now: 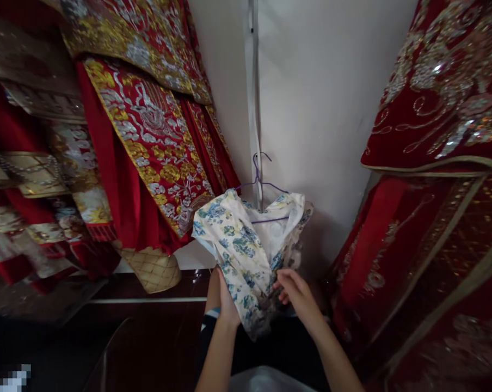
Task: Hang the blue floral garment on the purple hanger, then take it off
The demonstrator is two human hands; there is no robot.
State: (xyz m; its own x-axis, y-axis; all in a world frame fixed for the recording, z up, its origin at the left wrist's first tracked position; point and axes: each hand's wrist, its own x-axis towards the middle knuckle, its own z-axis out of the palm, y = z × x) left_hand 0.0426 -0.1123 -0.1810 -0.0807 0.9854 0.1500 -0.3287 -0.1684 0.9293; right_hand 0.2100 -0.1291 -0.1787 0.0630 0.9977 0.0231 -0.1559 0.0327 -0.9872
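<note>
A white garment with blue and green flowers (240, 245) hangs on a purple wire hanger (259, 177) against a pale wall. My left hand (226, 305) sits behind the garment's lower left side and grips the fabric. At the lower right edge of the fabric, my right hand (295, 294) pinches the cloth with its fingers. The bottom of the garment droops between my two forearms.
Red robes with gold and silver embroidery (148, 136) hang close on the left. More red embroidered robes (442, 163) crowd the right. A white vertical strip (254, 98) runs down the wall. A dark glossy floor (156, 337) lies below.
</note>
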